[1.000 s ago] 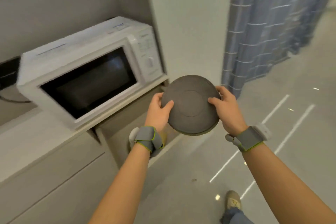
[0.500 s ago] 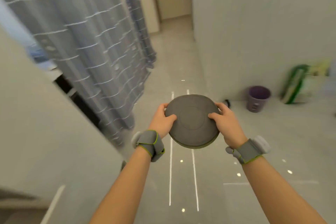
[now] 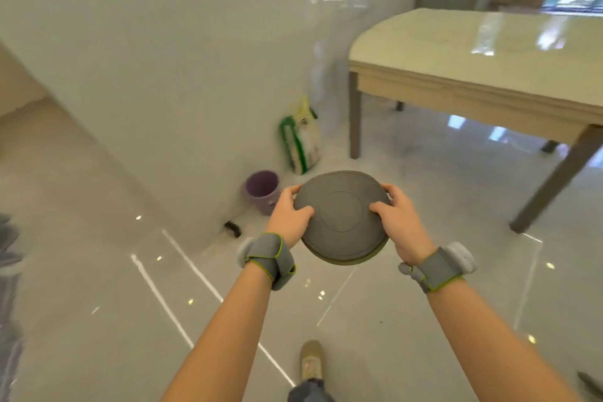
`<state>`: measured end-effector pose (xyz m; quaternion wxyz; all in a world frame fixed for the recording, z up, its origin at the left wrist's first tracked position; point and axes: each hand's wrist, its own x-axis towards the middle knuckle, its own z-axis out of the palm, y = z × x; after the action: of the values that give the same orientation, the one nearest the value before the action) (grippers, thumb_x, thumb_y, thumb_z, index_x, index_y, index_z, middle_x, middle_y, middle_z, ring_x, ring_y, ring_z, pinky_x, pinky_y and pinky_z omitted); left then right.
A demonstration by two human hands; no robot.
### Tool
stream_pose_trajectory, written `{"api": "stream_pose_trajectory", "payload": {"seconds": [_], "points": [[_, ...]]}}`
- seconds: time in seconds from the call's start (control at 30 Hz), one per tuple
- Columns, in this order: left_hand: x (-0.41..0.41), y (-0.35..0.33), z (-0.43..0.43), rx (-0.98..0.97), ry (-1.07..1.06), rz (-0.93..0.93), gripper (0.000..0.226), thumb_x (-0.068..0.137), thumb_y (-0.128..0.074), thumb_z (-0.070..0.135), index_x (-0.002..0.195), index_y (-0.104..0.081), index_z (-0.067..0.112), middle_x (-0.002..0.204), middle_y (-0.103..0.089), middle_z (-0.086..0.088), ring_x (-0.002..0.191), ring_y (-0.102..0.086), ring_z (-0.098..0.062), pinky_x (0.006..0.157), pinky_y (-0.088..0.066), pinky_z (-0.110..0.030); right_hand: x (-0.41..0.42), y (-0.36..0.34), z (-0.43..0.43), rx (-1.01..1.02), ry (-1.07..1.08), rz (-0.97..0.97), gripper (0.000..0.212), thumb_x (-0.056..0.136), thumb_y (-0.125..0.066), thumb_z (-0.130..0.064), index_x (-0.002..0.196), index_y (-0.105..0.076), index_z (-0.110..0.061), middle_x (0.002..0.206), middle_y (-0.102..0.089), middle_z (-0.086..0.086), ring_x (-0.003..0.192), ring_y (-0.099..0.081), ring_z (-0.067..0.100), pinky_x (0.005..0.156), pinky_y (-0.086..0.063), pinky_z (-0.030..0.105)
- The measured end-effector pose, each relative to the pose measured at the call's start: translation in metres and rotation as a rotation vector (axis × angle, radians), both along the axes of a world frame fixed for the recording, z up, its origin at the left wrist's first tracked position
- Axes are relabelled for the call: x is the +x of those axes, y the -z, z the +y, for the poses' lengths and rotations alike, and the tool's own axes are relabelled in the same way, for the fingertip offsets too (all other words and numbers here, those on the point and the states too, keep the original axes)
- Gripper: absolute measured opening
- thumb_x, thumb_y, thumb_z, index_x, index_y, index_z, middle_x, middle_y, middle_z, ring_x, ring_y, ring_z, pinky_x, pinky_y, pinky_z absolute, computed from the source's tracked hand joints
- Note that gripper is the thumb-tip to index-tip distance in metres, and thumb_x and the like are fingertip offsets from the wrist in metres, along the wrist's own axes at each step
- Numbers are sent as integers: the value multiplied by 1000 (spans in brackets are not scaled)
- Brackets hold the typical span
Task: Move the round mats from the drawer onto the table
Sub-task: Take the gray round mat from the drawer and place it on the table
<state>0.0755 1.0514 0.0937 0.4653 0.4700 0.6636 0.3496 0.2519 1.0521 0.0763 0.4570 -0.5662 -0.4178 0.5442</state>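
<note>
I hold a stack of grey round mats (image 3: 342, 217) flat in front of me, with a greenish edge showing at the bottom. My left hand (image 3: 288, 215) grips its left rim, thumb on top. My right hand (image 3: 398, 217) grips the right rim the same way. The table (image 3: 456, 52), with a glossy cream top and wooden apron, stands ahead at the upper right, well apart from the mats. No drawer is in view.
A white wall corner (image 3: 182, 75) juts out on the left. At its foot stand a purple bin (image 3: 262, 188) and a green-and-white bag (image 3: 298, 139). Dark table legs (image 3: 355, 114) rise from a glossy tiled floor. My shoe (image 3: 311, 361) shows below.
The view has swung right, away from the microwave counter and past the curtain, and now faces the table. Both hands keep the same hold on the mats.
</note>
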Motion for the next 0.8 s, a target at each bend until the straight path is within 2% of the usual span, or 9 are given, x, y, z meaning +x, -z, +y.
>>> {"api": "stream_pose_trajectory", "payload": {"seconds": [0.13, 0.23, 0.37, 0.43, 0.5, 0.6, 0.73, 0.8], "points": [[26, 3, 84, -18, 161, -13, 57, 84, -50, 5, 138, -34, 9, 133, -54, -14, 116, -57, -33, 97, -49, -46, 25, 1, 53, 32, 175, -11, 34, 88, -45, 0, 120, -52, -8, 109, -57, 10, 92, -56, 25, 61, -46, 24], [40, 0, 149, -40, 284, 27, 54, 84, -50, 9, 136, -35, 10, 131, -56, -11, 112, -59, -34, 91, -50, -44, 34, -2, 92, 31, 305, 17, 32, 88, -45, 0, 118, -52, -7, 110, -58, 11, 91, -56, 25, 60, -45, 25], [72, -1, 221, -50, 448, 38, 48, 86, -48, 3, 133, -37, 6, 121, -56, -10, 96, -57, -26, 69, -49, -31, 54, -7, 129, 35, 465, 29, 26, 88, -46, 0, 107, -53, -16, 105, -59, 8, 86, -56, 21, 61, -46, 25], [99, 2, 246, -71, 523, 15, 48, 86, -47, 0, 133, -37, 6, 126, -56, -15, 92, -55, -24, 66, -47, -28, 71, -6, 144, 23, 552, 11, 27, 87, -46, -1, 106, -53, -18, 105, -60, 9, 87, -56, 21, 63, -47, 26], [135, 12, 275, -103, 591, -23, 49, 86, -46, -2, 133, -36, 6, 121, -57, -15, 90, -55, -24, 61, -46, -25, 101, -1, 165, 17, 639, -4, 27, 86, -46, 0, 105, -53, -18, 105, -61, 9, 89, -57, 23, 65, -48, 26], [176, 14, 301, -139, 646, -53, 49, 86, -45, -3, 134, -35, 6, 112, -56, -12, 85, -55, -25, 63, -46, -26, 139, 5, 188, 1, 701, -6, 27, 87, -47, -1, 106, -54, -19, 104, -61, 8, 92, -57, 24, 69, -48, 28], [243, 24, 351, -146, 722, -13, 50, 86, -46, 2, 134, -36, 10, 126, -58, -15, 93, -57, -28, 80, -51, -40, 201, 19, 229, 0, 754, 20, 27, 88, -46, -1, 109, -53, -17, 99, -60, 4, 89, -57, 21, 68, -49, 26], [276, 22, 375, -153, 741, -8, 49, 88, -45, 2, 135, -35, 11, 130, -55, -14, 95, -57, -28, 74, -51, -35, 232, 20, 251, 2, 757, 41, 28, 89, -45, 0, 111, -53, -15, 94, -59, 1, 82, -57, 15, 64, -47, 24]]}}
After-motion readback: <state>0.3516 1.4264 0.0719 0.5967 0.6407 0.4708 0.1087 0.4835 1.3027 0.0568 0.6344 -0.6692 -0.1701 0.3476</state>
